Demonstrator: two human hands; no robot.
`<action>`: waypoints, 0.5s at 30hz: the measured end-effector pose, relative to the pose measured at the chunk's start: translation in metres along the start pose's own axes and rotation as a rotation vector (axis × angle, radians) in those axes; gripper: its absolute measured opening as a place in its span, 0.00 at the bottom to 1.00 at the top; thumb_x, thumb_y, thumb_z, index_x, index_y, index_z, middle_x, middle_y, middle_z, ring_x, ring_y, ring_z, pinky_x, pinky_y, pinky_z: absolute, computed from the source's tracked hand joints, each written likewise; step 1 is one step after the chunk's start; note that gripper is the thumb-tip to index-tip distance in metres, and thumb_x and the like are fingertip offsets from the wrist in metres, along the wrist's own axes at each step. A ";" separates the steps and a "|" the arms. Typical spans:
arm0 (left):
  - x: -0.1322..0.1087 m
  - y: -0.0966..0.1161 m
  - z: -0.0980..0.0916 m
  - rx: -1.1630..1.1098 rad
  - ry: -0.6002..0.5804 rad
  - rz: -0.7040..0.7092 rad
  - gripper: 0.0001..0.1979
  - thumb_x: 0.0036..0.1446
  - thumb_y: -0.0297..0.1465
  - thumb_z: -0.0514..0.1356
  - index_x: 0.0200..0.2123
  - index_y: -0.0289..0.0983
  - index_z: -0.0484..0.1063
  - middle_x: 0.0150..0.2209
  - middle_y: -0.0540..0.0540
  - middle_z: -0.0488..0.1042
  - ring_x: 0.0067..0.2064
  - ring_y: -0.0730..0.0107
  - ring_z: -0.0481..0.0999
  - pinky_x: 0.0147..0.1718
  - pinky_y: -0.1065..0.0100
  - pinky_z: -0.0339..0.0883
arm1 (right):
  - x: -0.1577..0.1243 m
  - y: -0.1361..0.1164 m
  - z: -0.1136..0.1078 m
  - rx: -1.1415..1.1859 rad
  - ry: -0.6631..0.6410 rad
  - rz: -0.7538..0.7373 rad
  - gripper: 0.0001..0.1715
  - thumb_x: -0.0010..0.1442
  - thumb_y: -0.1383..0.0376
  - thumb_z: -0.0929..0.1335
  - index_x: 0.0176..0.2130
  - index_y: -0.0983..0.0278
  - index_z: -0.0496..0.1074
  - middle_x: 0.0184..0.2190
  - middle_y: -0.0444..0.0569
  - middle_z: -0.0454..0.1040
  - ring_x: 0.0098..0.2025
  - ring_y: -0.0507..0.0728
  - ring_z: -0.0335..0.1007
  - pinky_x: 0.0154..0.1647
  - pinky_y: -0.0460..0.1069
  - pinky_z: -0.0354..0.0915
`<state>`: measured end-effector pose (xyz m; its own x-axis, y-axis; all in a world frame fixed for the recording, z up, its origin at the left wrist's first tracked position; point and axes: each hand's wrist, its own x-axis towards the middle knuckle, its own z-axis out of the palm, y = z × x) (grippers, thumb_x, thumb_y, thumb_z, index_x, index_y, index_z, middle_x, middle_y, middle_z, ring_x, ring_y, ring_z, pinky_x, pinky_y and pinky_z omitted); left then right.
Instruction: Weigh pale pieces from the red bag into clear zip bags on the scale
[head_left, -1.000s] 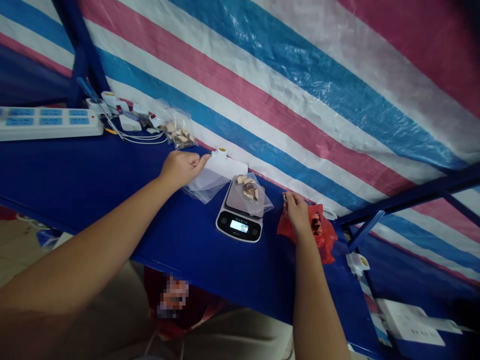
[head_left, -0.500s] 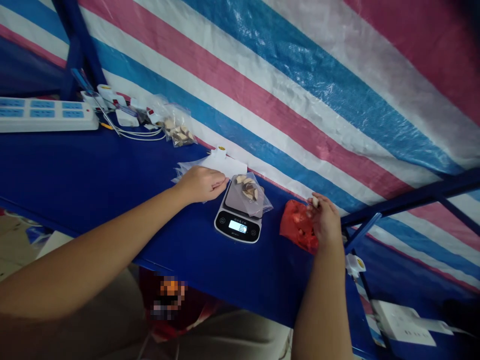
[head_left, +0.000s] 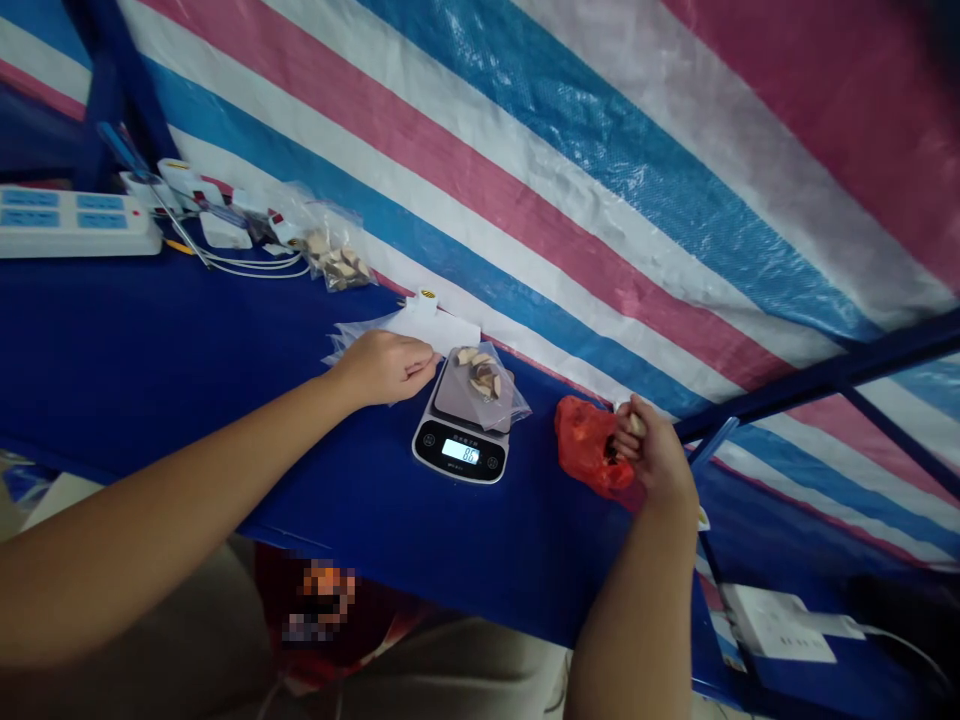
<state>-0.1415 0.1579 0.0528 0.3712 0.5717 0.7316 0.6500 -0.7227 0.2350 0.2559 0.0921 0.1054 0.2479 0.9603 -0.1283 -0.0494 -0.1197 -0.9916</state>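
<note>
A kitchen scale with a lit display sits on the blue table, its reading apparently 86 or 8.6. On its plate lies a clear plastic bag holding several pale, brown-edged dried pieces. Just left of the plate is my left hand, fingers pinched together; anything between them is too small to make out. My right hand is closed around a pale dried piece, at the right side of a crumpled red plastic bag. The fingers partly cover that bag's mouth.
Flat clear bags and white paper lie behind my left hand. Farther left are a filled clear bag, cables and plugs, and a power strip. A striped tarp hangs behind; another power strip is at lower right.
My right hand has turned and its fingers have curled more, with the pale piece still in it. The left hand stays beside the scale. The whole view has shifted slightly.
</note>
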 end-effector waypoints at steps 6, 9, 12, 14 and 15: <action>0.000 0.000 0.001 -0.033 0.001 -0.017 0.22 0.59 0.34 0.56 0.15 0.39 0.52 0.14 0.53 0.55 0.20 0.72 0.54 0.23 0.64 0.48 | -0.019 0.001 -0.021 -0.392 -0.030 0.085 0.22 0.49 0.51 0.77 0.22 0.62 0.70 0.14 0.37 0.58 0.16 0.47 0.45 0.15 0.45 0.42; 0.001 0.000 0.001 -0.035 -0.048 -0.038 0.22 0.59 0.36 0.56 0.16 0.40 0.51 0.14 0.53 0.55 0.21 0.72 0.53 0.24 0.64 0.47 | -0.014 0.010 -0.028 -0.630 0.142 0.121 0.15 0.48 0.57 0.74 0.18 0.61 0.70 0.12 0.40 0.60 0.15 0.50 0.49 0.16 0.47 0.45; 0.001 0.001 -0.001 -0.004 -0.094 -0.058 0.23 0.61 0.37 0.54 0.16 0.39 0.50 0.15 0.53 0.54 0.21 0.73 0.53 0.24 0.64 0.47 | -0.009 0.016 -0.028 -0.815 0.240 0.087 0.12 0.49 0.60 0.71 0.18 0.61 0.74 0.13 0.42 0.66 0.17 0.52 0.57 0.19 0.48 0.51; 0.001 0.002 -0.001 0.008 -0.098 -0.058 0.23 0.62 0.37 0.53 0.17 0.38 0.50 0.15 0.52 0.54 0.22 0.74 0.53 0.25 0.65 0.48 | -0.009 0.017 -0.023 -0.796 0.227 0.049 0.13 0.50 0.57 0.70 0.21 0.61 0.76 0.15 0.42 0.68 0.19 0.53 0.60 0.20 0.47 0.53; 0.001 0.002 -0.001 0.011 -0.093 -0.055 0.23 0.62 0.37 0.53 0.17 0.38 0.50 0.15 0.52 0.54 0.22 0.74 0.53 0.25 0.65 0.48 | -0.010 0.016 -0.019 -0.746 0.197 0.026 0.14 0.52 0.54 0.70 0.24 0.61 0.77 0.15 0.42 0.68 0.20 0.53 0.60 0.21 0.47 0.53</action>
<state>-0.1407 0.1562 0.0544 0.3948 0.6441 0.6552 0.6779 -0.6856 0.2655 0.2713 0.0755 0.0905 0.4270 0.9005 -0.0829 0.5903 -0.3470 -0.7287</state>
